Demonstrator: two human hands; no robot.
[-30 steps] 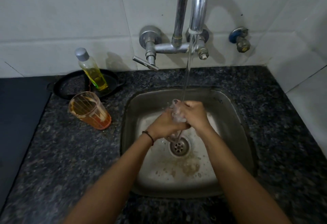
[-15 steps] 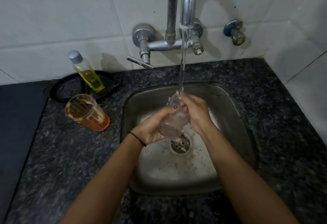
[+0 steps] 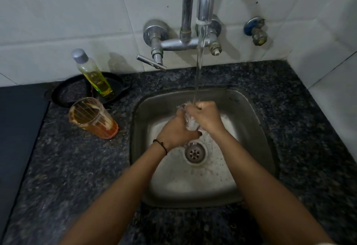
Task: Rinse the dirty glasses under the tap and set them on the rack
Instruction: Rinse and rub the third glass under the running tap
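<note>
while the water runs, you have both forearms reaching in over the near edge of the sink (image 3: 257, 121), and they meet over the basin just this side of the stream. your left hand (image 3: 174, 130) is wrapped round the lower body of a clear glass (image 3: 190, 123), grasping it from the left, and your right hand (image 3: 205, 118) is closed over the upper part from the right, its knuckles right where the water lands. the glass sits pinched between the two palms, above and slightly beyond the drain (image 3: 194, 153), and only a strip of it and a bit of rim show between your hands.

to rinse it well, i'd tilt the mouth toward the stream so water gets inside, turn the glass between your palms, and keep one hand firmly round the base, since wet glass will likely be slippery and the steel below is hard.

further out on the granite counter (image 3: 77, 167) to your left, a second, orange-tinted dirty glass (image 3: 92, 118) stands with brown residue down its inside, well apart from your hands and not yet rinsed. behind it a bottle (image 3: 92, 74) of yellow liquid stands in a black pan (image 3: 67, 93). at the wall, the tap (image 3: 204, 3) pours a steady stream. no rack is in view, so i can't tell where the glass goes next.
</note>
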